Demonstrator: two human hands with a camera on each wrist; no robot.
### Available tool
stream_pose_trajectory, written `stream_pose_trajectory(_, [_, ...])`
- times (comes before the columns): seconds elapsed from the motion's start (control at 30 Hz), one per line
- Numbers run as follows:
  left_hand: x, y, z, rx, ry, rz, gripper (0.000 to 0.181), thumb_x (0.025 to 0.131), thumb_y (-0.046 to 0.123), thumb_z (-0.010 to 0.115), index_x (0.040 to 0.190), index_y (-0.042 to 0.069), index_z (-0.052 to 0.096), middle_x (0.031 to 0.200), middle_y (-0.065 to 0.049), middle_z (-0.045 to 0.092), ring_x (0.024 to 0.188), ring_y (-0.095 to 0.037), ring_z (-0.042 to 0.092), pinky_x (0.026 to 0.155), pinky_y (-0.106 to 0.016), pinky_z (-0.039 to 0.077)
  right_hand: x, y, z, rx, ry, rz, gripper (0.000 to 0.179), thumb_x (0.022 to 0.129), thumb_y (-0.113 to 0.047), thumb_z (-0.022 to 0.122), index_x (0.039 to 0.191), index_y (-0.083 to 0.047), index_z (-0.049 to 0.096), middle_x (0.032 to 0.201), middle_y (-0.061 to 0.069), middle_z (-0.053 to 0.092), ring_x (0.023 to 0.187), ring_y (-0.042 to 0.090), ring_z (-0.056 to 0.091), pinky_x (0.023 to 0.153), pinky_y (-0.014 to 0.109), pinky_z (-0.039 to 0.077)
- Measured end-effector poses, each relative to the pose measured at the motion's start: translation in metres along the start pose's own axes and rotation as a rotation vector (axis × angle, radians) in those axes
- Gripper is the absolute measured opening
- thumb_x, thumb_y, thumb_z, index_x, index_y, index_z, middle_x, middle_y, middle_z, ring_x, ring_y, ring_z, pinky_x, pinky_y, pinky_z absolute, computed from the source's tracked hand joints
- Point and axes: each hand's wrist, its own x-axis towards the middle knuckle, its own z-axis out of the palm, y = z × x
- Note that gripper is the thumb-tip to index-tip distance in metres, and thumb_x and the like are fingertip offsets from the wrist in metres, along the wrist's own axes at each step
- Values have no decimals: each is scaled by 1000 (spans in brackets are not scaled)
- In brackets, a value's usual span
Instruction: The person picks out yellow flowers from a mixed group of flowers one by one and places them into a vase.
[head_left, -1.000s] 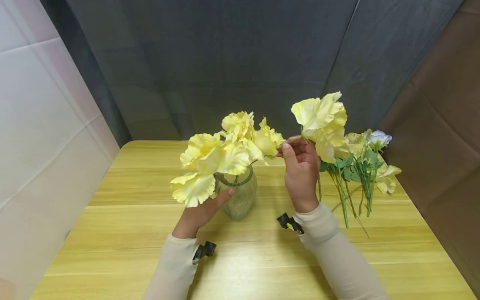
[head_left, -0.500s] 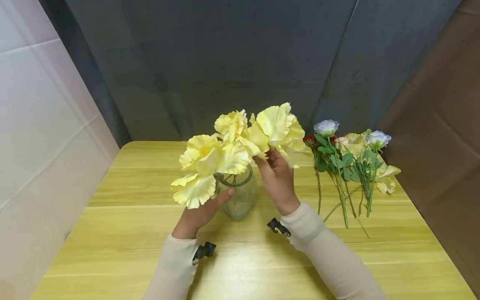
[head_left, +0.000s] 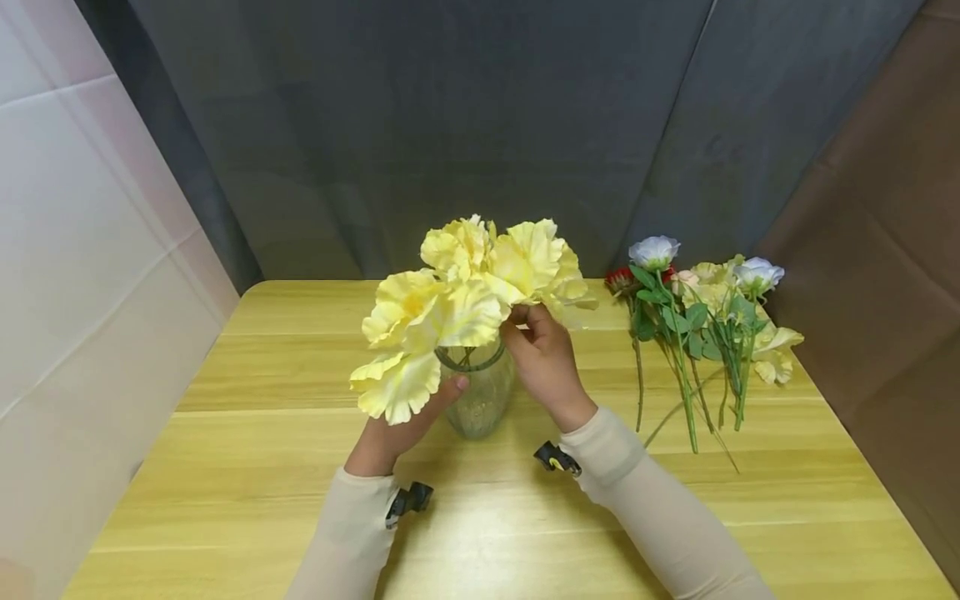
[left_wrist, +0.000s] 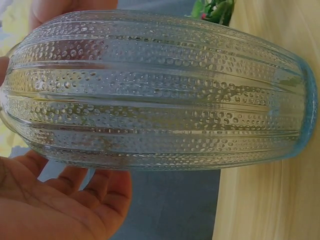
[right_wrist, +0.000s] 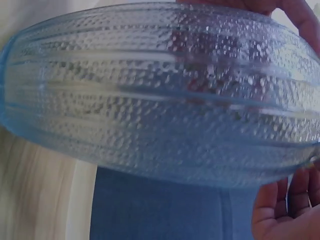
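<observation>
A clear ribbed glass vase stands upright on the table, its bubbled wall filling both wrist views. My left hand holds it from the left, thumb near the rim and fingers bent around the side in the left wrist view. Several yellow artificial flowers lean out of the mouth, their petals over that hand. At the right of the mouth, my right hand pinches the stem of another yellow flower just under its bloom. Petals and fingers hide most of this stem; its lower end cannot be made out.
On the right of the wooden table lies a pile of artificial flowers: pale blue-white roses, a red flower, more yellow blooms and green stems. Dark cloth hangs behind; brown cloth stands at the right.
My right hand has carried its yellow flower left and down, from beside the pile to the vase mouth, where the bloom joins the others. The left hand stays on the vase.
</observation>
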Motion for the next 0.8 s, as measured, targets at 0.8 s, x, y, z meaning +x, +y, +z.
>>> stream_pose_trajectory(0.8, [0,-4,1,-1,-20,-5,83,88,9,75,156,19,27,154,2,35,143,-19,30,115,-42,25,-8,74,-189,-380,21,250,39,105,-33,47,121,2,58,109,21,60,87,19,57,70,31,50])
